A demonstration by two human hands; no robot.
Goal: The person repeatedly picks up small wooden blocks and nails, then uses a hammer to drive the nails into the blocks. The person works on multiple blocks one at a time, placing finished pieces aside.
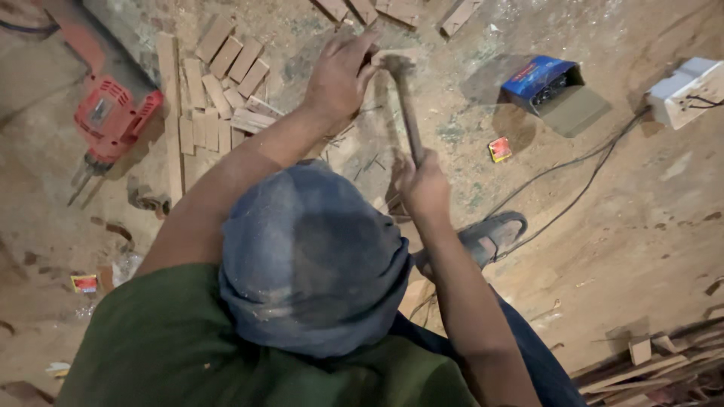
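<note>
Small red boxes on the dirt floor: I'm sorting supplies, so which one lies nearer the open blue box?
The small red box, just below-left of the open blue box; the other red box lies far across by the green sleeve.

This is a rough woodworking workshop, with the work done directly on the ground. The dirt floor [641, 249] is bare, dusty and covered with sawdust and small chips. Many short cut wooden blocks [219, 83] lie in loose rows on it, and more offcuts [648, 369] are piled at the lower right corner. A red power drill [113, 117] lies at the left side. A white socket box [690, 90] with black cables [573, 181] running over the floor gives electricity. A blue cardboard box [547, 83] stands open nearby. A hammer [407, 105] is also in use here.
</note>
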